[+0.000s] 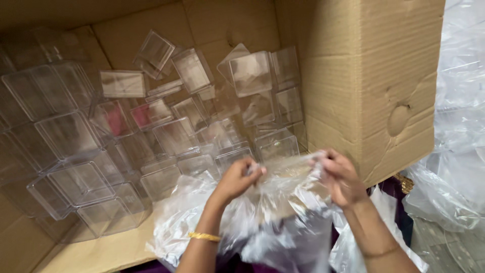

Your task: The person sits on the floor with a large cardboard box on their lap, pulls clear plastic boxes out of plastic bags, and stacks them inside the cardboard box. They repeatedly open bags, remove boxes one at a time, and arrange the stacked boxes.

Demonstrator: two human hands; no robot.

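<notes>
lower centre: left hand and right hand pinch a clear plastic bag by its top edge; thin, limp, slippery (likely weightless); clear boxes lie in the cardboard carton behind.

Clear plastic boxes look hard, smooth and glossy; the plastic bag is thin, crinkled, shiny film; the cardboard carton is matt, ribbed, dented.

My cardboard box runs off the frame at twelve o'clock; motion blur smears the clear boxes at nine.
</notes>
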